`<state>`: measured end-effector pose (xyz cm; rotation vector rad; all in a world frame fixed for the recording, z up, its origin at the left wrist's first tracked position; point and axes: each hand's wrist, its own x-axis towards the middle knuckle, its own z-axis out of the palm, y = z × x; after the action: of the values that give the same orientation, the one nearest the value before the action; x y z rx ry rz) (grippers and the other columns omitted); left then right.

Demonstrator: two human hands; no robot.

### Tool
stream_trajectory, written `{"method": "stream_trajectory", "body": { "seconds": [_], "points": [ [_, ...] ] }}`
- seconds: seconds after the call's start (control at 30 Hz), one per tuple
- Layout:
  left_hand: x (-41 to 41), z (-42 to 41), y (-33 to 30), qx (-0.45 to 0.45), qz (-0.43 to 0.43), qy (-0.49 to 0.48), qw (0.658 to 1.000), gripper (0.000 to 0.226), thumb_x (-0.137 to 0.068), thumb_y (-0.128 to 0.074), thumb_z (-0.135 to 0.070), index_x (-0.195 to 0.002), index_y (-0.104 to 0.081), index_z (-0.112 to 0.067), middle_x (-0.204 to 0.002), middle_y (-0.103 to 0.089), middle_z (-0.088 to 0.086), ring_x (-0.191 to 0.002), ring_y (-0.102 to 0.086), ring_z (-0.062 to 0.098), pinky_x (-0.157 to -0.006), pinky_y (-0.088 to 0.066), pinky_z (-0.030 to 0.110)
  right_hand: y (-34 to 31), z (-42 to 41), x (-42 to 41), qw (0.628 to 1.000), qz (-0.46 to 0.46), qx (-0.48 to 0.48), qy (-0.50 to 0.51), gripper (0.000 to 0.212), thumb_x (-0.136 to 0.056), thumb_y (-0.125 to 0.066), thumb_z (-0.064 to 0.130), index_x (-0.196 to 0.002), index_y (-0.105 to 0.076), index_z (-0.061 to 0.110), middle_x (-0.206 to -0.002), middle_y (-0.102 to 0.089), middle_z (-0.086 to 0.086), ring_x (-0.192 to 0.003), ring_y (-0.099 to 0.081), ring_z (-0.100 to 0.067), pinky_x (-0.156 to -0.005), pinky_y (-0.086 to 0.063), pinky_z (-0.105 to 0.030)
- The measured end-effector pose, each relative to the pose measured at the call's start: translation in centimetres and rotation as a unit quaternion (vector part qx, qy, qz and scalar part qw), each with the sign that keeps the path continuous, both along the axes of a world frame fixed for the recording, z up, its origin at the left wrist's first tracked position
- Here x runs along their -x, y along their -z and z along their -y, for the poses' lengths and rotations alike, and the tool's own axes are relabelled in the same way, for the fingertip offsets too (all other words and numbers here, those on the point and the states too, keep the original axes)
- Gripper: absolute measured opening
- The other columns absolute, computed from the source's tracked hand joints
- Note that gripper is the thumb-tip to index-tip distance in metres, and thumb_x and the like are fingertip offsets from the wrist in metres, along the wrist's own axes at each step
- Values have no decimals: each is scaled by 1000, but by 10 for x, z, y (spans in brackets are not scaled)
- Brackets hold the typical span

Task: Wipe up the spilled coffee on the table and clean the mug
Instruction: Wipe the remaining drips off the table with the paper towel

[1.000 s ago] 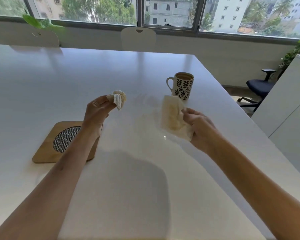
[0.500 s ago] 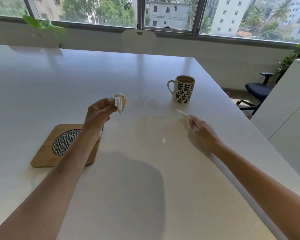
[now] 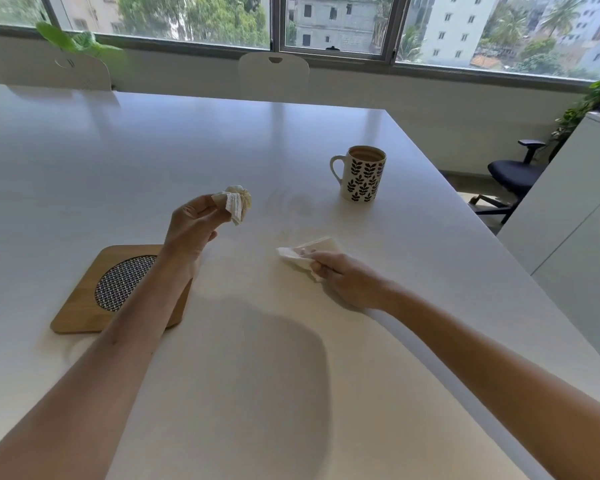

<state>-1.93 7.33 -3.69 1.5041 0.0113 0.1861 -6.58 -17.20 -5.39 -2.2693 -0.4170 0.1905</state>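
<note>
A white mug (image 3: 361,174) with a black leaf pattern stands upright on the white table (image 3: 187,140), holding brown coffee, its handle turned left. My left hand (image 3: 193,225) is raised above the table and pinches a crumpled, coffee-stained tissue ball (image 3: 238,202). My right hand (image 3: 340,275) holds a flat, folded tissue (image 3: 305,252) down against the table surface, in front of the mug and a little to its left. A faint wet smear (image 3: 291,202) shows on the table between the tissue ball and the mug.
A square wooden trivet (image 3: 118,289) with a woven round centre lies under my left forearm. White chairs (image 3: 274,72) stand at the table's far side. The table's right edge runs close past my right arm; a black office chair (image 3: 513,174) and a white cabinet (image 3: 575,209) stand beyond it.
My right hand has brought the flat tissue down from the air onto the table and slid it leftward. My left hand keeps the tissue ball raised in about the same place.
</note>
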Motion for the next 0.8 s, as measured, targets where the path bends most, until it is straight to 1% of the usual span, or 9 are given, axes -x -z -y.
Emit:
{"method": "stream_trajectory", "body": {
  "seconds": [0.07,0.13,0.2,0.27,0.33,0.43,0.53,0.63,0.8],
  "points": [
    [2,0,0,2,1,0,1000,13,-77,-74,-24,-85,-73,-35,-80,-72,-18,-84,-62,4,-74,-36,30,1,-18,9,999,-23,3,-38,28,-99,-35,15,-114,-59,16,-92,-53,0,-85,-47,-19,-77,-35,-30],
    [4,0,0,4,2,-1,1000,14,-77,-75,-24,-83,-73,-35,-80,-72,-19,-82,-63,2,-75,-36,31,-1,-29,16,996,-44,-10,-74,28,-100,-33,14,-115,-57,10,-92,-50,-3,-85,-45,-19,-78,-34,-28],
    [5,0,0,6,-1,0,1000,14,-77,-74,-23,-82,-73,-36,-80,-72,-19,-80,-64,0,-75,-36,31,-10,-31,19,990,-84,-75,-88,27,-100,-33,8,-112,-55,-3,-91,-47,-8,-83,-42,-17,-76,-33,-24],
    [5,0,0,6,-2,2,1000,15,-77,-74,-22,-82,-73,-36,-79,-73,-19,-78,-65,-2,-75,-36,31,-23,-24,17,975,-134,-168,-58,24,-99,-35,6,-99,-58,-3,-84,-48,-8,-76,-45,-13,-71,-35,-22],
    [6,0,1,5,-1,3,1000,17,-77,-74,-21,-81,-74,-37,-79,-73,-19,-78,-65,-2,-76,-36,30,-34,-11,12,943,-191,-272,-16,24,-96,-39,3,-88,-60,10,-77,-56,-3,-68,-53,-13,-63,-43,-22],
    [6,-2,1,5,-4,2,1000,17,-76,-74,-22,-82,-74,-38,-81,-73,-18,-80,-66,-1,-76,-38,29,-38,7,3,874,-253,-414,32,27,-96,-39,4,-98,-63,14,-84,-66,-3,-69,-65,-15,-62,-54,-28],
    [5,-3,1,5,-6,4,1000,18,-75,-75,-23,-82,-74,-39,-83,-73,-19,-82,-65,0,-76,-38,29,-36,19,-4,835,-286,-463,81,26,-98,-40,15,-108,-63,20,-89,-69,-2,-72,-69,-18,-62,-59,-35],
    [5,-4,2,4,-2,8,1000,19,-75,-75,-22,-81,-74,-40,-82,-73,-20,-78,-65,-3,-75,-38,28,-33,27,-8,834,-285,-463,95,25,-98,-42,15,-103,-66,20,-87,-70,-3,-70,-70,-18,-58,-58,-34],
    [2,-3,3,4,-7,9,1000,20,-75,-75,-20,-82,-74,-39,-82,-74,-18,-82,-65,2,-75,-38,28,-38,31,-13,862,-254,-436,47,30,-93,-42,-3,-110,-62,12,-83,-70,-4,-65,-67,-14,-55,-56,-24]
  ]
}}
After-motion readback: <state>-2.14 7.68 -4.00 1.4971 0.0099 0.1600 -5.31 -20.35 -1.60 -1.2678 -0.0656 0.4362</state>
